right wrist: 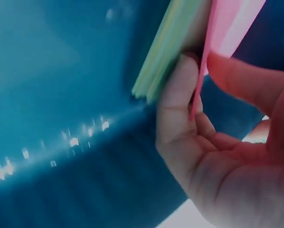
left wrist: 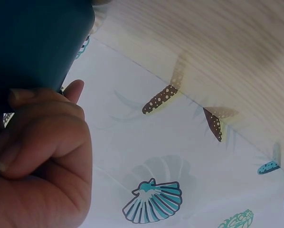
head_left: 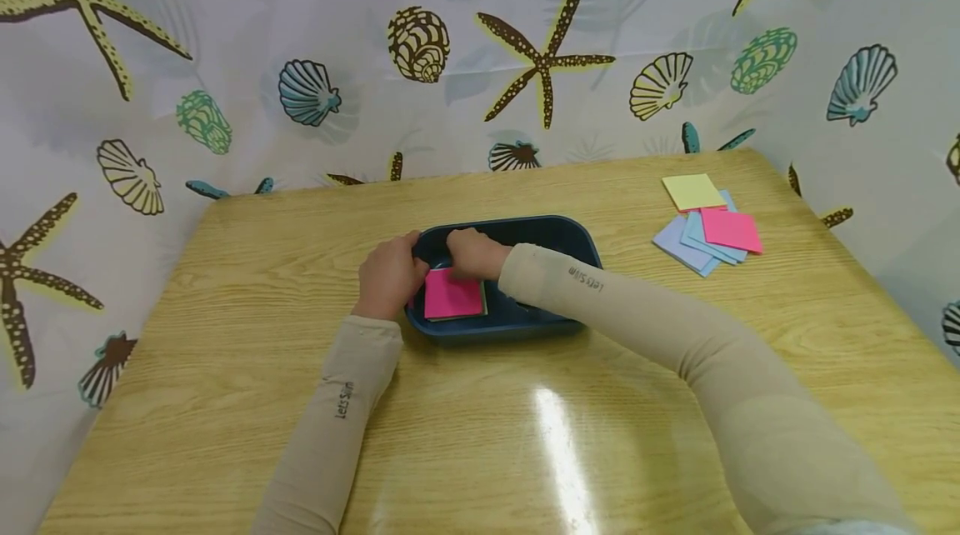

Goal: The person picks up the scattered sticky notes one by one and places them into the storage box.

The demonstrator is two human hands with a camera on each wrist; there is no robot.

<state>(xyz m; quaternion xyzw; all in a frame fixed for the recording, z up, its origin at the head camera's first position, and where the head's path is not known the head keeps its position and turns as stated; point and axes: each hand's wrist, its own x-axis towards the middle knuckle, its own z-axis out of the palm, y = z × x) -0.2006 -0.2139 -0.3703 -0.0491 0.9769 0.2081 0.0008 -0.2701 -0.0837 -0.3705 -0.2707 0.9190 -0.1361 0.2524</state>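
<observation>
Head: the left hand grips the blue bin at nine o'clock, pink paper inside that end. Left wrist: fingers curled against the bin. Right wrist, blurred: the right hand apparently pinches the pink paper; too deep a catch could drag the green pad at its eleven o'clock.

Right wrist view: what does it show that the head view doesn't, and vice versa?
Only the right wrist view shows the right hand pinching pink notes, with a finger between them and the layered edge of a yellow-green stack. Only the head view shows the left hand gripping the bin's end and the spread of notes on the table. Both show the right hand, pink notes and blue bin.
</observation>
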